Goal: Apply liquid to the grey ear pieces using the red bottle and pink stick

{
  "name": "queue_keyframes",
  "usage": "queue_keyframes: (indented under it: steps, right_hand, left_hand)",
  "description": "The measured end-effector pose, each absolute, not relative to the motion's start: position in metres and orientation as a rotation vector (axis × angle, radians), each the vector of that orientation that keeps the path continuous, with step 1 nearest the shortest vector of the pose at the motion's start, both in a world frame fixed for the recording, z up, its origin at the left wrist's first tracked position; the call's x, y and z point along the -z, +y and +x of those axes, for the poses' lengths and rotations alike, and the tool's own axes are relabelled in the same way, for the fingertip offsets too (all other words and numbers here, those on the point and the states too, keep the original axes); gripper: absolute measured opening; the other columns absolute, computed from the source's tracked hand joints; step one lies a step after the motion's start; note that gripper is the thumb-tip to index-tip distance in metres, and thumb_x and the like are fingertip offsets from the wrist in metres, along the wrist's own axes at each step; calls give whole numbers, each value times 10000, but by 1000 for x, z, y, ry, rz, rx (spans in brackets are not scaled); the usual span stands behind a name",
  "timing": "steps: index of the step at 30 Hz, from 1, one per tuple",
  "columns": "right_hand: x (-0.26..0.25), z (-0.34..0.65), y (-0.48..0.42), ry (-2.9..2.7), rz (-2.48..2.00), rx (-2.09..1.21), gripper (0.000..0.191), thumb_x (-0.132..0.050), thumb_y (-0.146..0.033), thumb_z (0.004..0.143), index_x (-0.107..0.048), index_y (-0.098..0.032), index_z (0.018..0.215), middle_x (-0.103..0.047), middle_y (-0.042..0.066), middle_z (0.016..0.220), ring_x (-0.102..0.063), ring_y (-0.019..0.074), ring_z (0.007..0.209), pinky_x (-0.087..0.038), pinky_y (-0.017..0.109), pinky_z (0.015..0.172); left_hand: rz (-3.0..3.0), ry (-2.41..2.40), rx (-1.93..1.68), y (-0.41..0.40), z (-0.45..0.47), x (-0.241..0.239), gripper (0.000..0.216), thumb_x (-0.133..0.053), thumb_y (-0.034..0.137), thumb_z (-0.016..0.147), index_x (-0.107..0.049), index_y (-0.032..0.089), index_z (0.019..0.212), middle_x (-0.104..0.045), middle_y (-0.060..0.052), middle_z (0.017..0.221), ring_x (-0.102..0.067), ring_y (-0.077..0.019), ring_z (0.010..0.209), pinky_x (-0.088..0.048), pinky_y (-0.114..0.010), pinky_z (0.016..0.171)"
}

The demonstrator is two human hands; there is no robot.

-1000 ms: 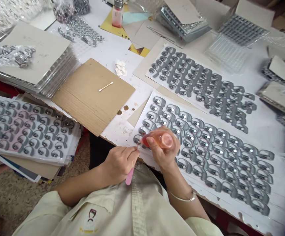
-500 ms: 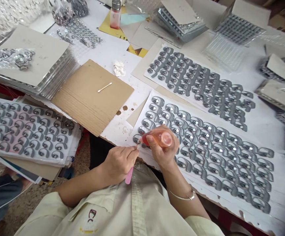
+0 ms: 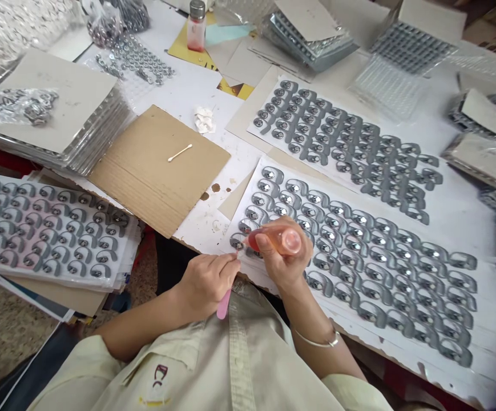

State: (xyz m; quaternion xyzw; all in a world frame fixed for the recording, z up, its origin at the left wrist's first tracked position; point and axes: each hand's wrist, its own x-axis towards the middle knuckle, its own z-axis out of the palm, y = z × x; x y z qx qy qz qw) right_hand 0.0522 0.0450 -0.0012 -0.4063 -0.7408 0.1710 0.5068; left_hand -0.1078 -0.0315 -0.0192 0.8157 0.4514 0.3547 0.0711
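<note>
My right hand [image 3: 289, 265] is wrapped round a small squeeze bottle [image 3: 271, 238] of orange-red liquid, tilted with its base towards me and its nozzle pointing left. Closed in a pinch, my left hand [image 3: 207, 282] grips a slim tool with a pink handle [image 3: 223, 306], which sticks out below the palm. The tool's thin tip and the nozzle come close together; whether they touch I cannot tell. Both are beside the corner metal piece [image 3: 236, 242] of a white sheet [image 3: 303, 172], which carries rows of shiny metal pieces with curved grey surrounds.
A second sheet of such pieces [image 3: 337, 142] lies behind. To the left are brown cardboard [image 3: 157, 171] with a cotton swab [image 3: 180, 153], crumpled tissue [image 3: 205, 120] and stacked trays [image 3: 63, 103]. A capped glass jar [image 3: 196, 28] stands at the back. Another filled sheet [image 3: 46, 228] lies lower left.
Both hands hold nearly the same pose, bottle and tool still by the corner piece. The view has shifted slightly. At lower left, another person's leg has changed position.
</note>
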Motion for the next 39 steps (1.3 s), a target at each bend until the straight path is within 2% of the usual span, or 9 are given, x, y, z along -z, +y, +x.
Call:
queue_keyframes:
  steps: [7,13,18,21,27,30,34,36,39]
  right_hand:
    - [2,55,44,-1752,-960,-423,77,-667,-200,807,-590,-207,810,-627,4,687,-560,145,587,-473,315,552]
    - [5,57,40,-1807,-886,-291,167,-687,-175,789,-571,-204,905,-639,8,728,-570,148,608,-460,307,554]
    - [6,57,34,-1820,-899,-241,159,-685,-179,789,-562,-211,883,-638,0,718,-569,148,607,-451,304,558]
    - [10,59,30,-1763,-927,-276,133,-679,-194,794,-573,-201,872,-634,6,713,-558,149,604,-454,309,563]
    - [26,68,17,-1573,-906,-272,246,-713,-316,766,-620,-193,958,-623,35,764,-568,180,631,-464,333,539]
    - [32,73,9,-1412,-968,-339,319,-706,-418,773,-620,-192,982,-624,44,795,-592,195,682,-491,360,598]
    - [37,77,2,-1297,-1040,-428,474,-743,-408,745,-570,-197,1132,-631,46,864,-620,192,711,-519,365,647]
    - [37,78,3,-1286,-1035,-440,477,-750,-389,738,-573,-192,1134,-632,51,880,-624,196,730,-520,369,662]
    - [36,79,6,-1318,-1009,-453,385,-751,-359,734,-617,-175,1044,-639,64,876,-610,208,770,-498,380,700]
  left_hand:
    - [2462,1349,-1056,-32,-108,22,160,-463,65,891,-612,114,923,-725,-103,917,-705,-171,757,-594,-288,692]
    - [2464,1333,-1068,-33,-109,24,158,-483,59,877,-606,100,967,-723,-104,951,-704,-186,785,-590,-292,663]
    - [2460,1327,-1074,-33,-111,26,162,-485,89,886,-606,94,994,-718,-115,976,-703,-191,803,-594,-294,683]
    - [2462,1312,-1068,-33,-111,27,163,-498,83,877,-606,85,999,-715,-121,988,-705,-199,824,-598,-303,707]
    - [2437,1318,-1122,-32,-111,23,125,-515,75,870,-614,98,943,-729,-107,931,-713,-192,806,-605,-291,710]
    - [2414,1327,-1129,-30,-110,21,120,-503,79,878,-609,124,914,-734,-85,907,-715,-176,790,-605,-273,707]
    - [2411,1320,-1113,-28,-110,19,125,-494,64,861,-593,128,903,-728,-80,906,-712,-176,791,-601,-271,682]
    - [2402,1300,-1085,-28,-110,20,132,-492,53,842,-585,125,902,-722,-73,898,-708,-173,801,-598,-269,688]
    - [2410,1292,-1036,-29,-110,25,137,-496,55,823,-578,128,907,-715,-57,886,-702,-161,818,-594,-264,735]
